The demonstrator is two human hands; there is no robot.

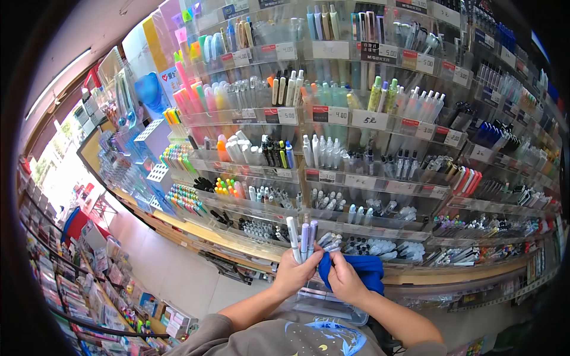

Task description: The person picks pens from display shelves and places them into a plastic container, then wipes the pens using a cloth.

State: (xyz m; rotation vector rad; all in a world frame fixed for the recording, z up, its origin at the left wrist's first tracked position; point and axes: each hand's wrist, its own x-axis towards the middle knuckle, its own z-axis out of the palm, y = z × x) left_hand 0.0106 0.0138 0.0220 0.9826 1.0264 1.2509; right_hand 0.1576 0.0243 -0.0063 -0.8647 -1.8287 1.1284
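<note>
My left hand [293, 274] is closed around several pens [304, 238], one white and others light purple, which stand upright out of my fist. Close beside it, my right hand [345, 281] grips a blue cloth [370, 268]. A fold of that cloth lies between the two hands, by the lower part of the pens. Whether it touches the pens I cannot tell. Beneath my hands, in front of my shirt, is a clear plastic container [341, 314], partly hidden by my arms.
A tall rack of clear shelves [249, 172] faces me, filled with pens and markers and fronted by price tags [369, 120]. A wooden ledge [451, 275] runs along its base. Tiled floor [169, 261] and a shelf of packaged goods [77, 296] lie to the left.
</note>
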